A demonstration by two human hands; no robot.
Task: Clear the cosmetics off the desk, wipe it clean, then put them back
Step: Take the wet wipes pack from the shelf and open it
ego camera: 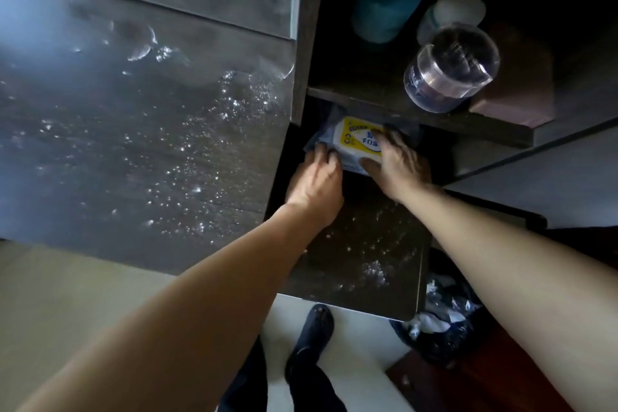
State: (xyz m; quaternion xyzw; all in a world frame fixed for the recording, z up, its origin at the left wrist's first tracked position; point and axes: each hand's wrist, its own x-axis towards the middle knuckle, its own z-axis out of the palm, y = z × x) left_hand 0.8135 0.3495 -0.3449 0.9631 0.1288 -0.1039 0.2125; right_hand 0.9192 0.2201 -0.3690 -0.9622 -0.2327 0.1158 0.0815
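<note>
Dark wood grain everywhere, so we're looking down at a table [140, 150] whose top is covered in shiny wet droplets and smears, no cosmetics left on it. Off its right edge there's a lower shelf unit, and tucked in the slot under the upper shelf [418, 110] sits a pack of wet wipes [354, 144] with a yellow and white label, partly slid under that shelf board. Both our hands are on it: the left hand [317, 182] has its fingers curled on the pack's near left corner, and the right hand [398, 160] lies over the right side of the label, fingers spread on top and thumb along the near edge, so each is gripping the pack. On the upper shelf, we can see a clear plastic bottle [448, 73] standing close to the front edge, a white-capped bottle [451, 10] right behind it, and a teal round thing [388, 3] to the left in the shadows, too dark to tell what it is. Below the hands, the lower ledge [368, 254] is speckled with droplets too. Down on the floor there's a black bin bag [444, 321] stuffed with crumpled white stuff, and a dark slipper [314, 328] poking out.
</note>
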